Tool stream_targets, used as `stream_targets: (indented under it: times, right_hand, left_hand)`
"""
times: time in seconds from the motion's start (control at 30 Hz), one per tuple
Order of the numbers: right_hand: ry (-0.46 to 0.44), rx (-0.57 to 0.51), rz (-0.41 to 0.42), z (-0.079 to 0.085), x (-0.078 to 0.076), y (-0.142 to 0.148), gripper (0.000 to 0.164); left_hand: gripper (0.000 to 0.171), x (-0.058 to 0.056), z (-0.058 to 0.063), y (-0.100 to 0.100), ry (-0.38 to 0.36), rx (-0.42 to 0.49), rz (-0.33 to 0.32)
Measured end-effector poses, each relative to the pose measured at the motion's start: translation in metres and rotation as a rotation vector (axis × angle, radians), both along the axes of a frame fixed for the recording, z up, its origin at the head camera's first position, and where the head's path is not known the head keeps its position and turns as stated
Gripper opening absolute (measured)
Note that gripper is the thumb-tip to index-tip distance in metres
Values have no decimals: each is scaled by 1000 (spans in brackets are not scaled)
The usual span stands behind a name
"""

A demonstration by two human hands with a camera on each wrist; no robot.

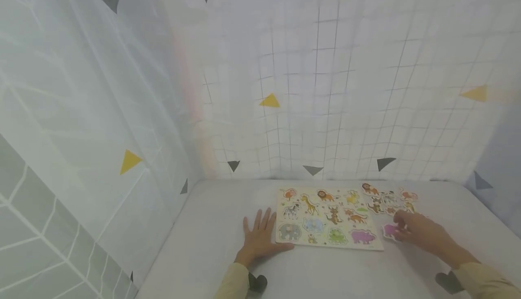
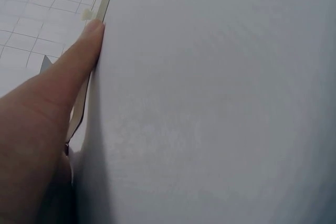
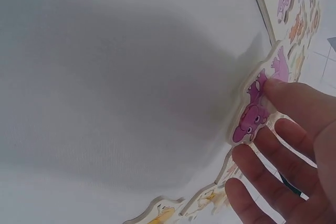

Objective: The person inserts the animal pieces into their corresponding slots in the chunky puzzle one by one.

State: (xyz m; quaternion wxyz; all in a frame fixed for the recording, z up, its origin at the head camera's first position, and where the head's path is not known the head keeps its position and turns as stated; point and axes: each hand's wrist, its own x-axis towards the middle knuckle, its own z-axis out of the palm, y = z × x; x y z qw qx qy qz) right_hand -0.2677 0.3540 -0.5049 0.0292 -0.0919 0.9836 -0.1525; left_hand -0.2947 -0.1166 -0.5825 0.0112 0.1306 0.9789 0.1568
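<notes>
A flat animal puzzle board (image 1: 301, 195) lies on the white table, with pictures of a giraffe, lion, zebra, elephant and others. My left hand (image 1: 260, 235) rests spread at its left edge, the thumb along the front corner; in the left wrist view the thumb (image 2: 79, 56) touches the board's side. Off the board's right side, my right hand (image 1: 423, 233) pinches a purple hippo puzzle piece (image 3: 254, 103) between thumb and fingers. The piece is tilted off the table in the right wrist view. A matching purple hippo picture (image 1: 363, 236) is at the board's front right corner.
Several loose animal pieces lie in a group right of the board, among them a lion piece (image 1: 370, 189), a zebra piece (image 1: 389, 197) and a red monkey piece (image 1: 408, 195). A patterned curtain (image 1: 301, 131) hangs behind the white table (image 1: 325, 272).
</notes>
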Motion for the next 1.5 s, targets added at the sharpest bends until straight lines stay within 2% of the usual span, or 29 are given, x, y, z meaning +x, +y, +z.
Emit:
stream_targets:
  times: [0.13, 0.33, 0.5, 0.7, 0.83, 0.93, 1.17, 1.37, 1.5]
  right_hand:
    - [10, -16, 20, 3, -2, -5, 34]
    - [71, -45, 62, 3, 1, -16, 24]
    - [113, -53, 90, -2, 1, -23, 20]
    - [220, -49, 141, -1, 2, -34, 19]
    - [257, -37, 141, 0, 4, -43, 20]
    - [256, -29, 119, -1, 5, -48, 20]
    - [273, -7, 134, -1, 6, -60, 20]
    - [246, -16, 125, -7, 5, -64, 22]
    - [297, -8, 129, -14, 5, -66, 23]
  left_hand:
    - [125, -5, -10, -1, 12, -8, 10]
    - [125, -5, -15, -2, 16, -7, 12]
    - [125, -5, -14, -3, 10, -14, 12]
    - [125, -6, -11, -3, 12, -4, 9]
    - [125, -7, -11, -3, 8, -7, 7]
    - [126, -7, -12, -3, 4, -5, 2]
    - [126, -6, -9, -2, 4, 13, 1]
    - [125, -5, -8, -2, 7, 13, -2]
    - [124, -4, -7, -2, 10, -1, -4]
